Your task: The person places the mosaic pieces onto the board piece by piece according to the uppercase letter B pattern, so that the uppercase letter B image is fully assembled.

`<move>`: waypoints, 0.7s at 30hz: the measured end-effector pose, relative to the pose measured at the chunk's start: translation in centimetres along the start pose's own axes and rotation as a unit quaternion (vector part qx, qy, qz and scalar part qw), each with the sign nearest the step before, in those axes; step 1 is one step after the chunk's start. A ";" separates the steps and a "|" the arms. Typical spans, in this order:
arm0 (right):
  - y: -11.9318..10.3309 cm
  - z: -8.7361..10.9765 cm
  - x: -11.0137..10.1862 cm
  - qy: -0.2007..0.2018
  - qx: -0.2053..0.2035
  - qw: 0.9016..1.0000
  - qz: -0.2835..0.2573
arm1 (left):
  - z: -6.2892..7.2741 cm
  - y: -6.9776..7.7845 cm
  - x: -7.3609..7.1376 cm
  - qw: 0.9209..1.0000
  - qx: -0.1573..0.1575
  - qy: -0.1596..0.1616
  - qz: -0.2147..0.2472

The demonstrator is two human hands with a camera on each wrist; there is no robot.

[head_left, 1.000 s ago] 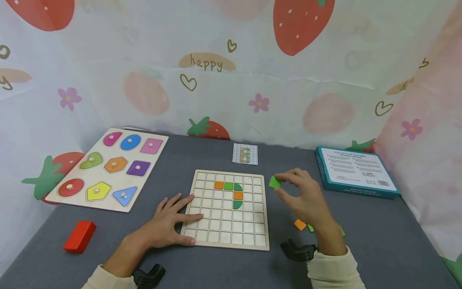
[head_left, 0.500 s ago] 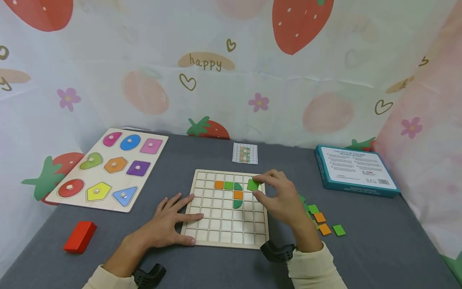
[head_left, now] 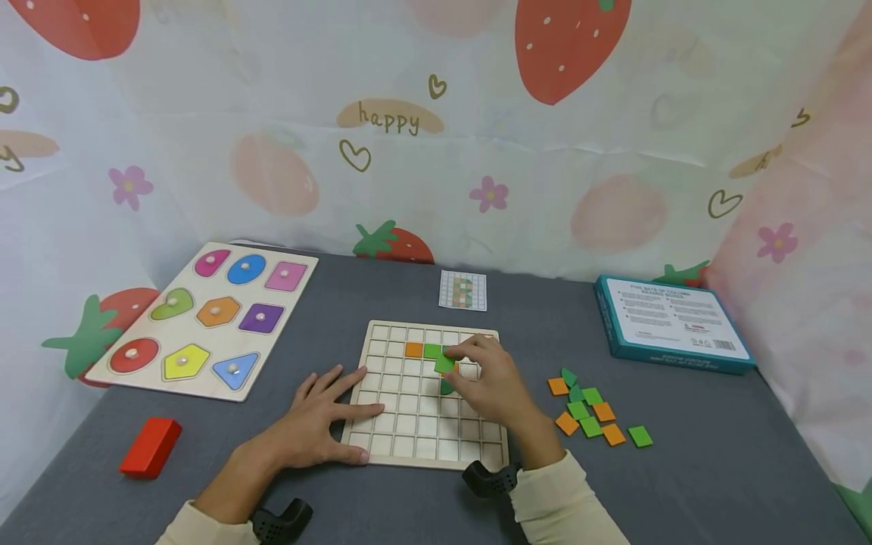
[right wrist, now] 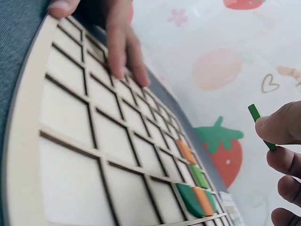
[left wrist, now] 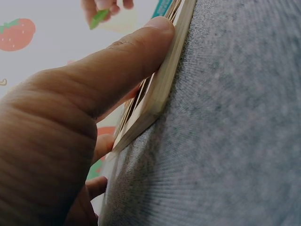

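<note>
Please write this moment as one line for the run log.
right hand: pinches green tile above grid board | left hand: touches grid board

Gray tbl [head_left: 708, 469] (fabric top) w/ grid bd [head_left: 416, 424], loose tiles [head_left: 591, 427], puzzle bd [head_left: 211, 337], red blk [head_left: 151, 448], box [head_left: 674, 324], card [head_left: 462, 291].

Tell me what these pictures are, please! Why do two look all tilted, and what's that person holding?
There's no robot here, just a person working bare-handed. The wide picture comes from a camera worn on the head, looking forward and down. The two tilted close-ups come from cameras worn on the wrists, one on each. The left hand rests on a pale wooden grid board. The right hand pinches a flat, green square tile above it. Other things on the dark grey tabletop are loose orange and green tiles, a small printed card, a red rectangular block, a teal-and-white box and a pale puzzle board with colourful knobbed shapes.
</note>
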State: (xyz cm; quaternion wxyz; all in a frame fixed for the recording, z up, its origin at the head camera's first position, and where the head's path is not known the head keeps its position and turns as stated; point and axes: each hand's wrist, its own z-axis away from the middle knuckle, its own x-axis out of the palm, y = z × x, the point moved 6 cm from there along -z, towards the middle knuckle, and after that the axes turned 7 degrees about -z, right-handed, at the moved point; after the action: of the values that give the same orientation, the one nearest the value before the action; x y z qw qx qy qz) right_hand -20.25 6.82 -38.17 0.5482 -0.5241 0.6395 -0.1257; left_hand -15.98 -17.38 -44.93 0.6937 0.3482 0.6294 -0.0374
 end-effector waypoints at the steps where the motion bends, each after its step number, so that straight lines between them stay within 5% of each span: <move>1: 0.2 0.0 0.3 -0.001 0.005 1.000 -0.002 | 0.0 0.0 0.0 1.000 -0.001 0.000 -0.001; 21: 2.6 -0.4 3.8 -0.073 0.053 0.993 0.079 | 0.0 0.1 -0.1 1.000 0.005 0.011 0.002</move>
State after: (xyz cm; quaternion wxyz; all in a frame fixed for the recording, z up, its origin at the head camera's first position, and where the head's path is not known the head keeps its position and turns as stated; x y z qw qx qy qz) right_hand -21.34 4.65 -42.11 0.6288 -0.4496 0.6297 -0.0774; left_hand -15.93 -17.37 -44.81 0.6853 0.3530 0.6361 -0.0355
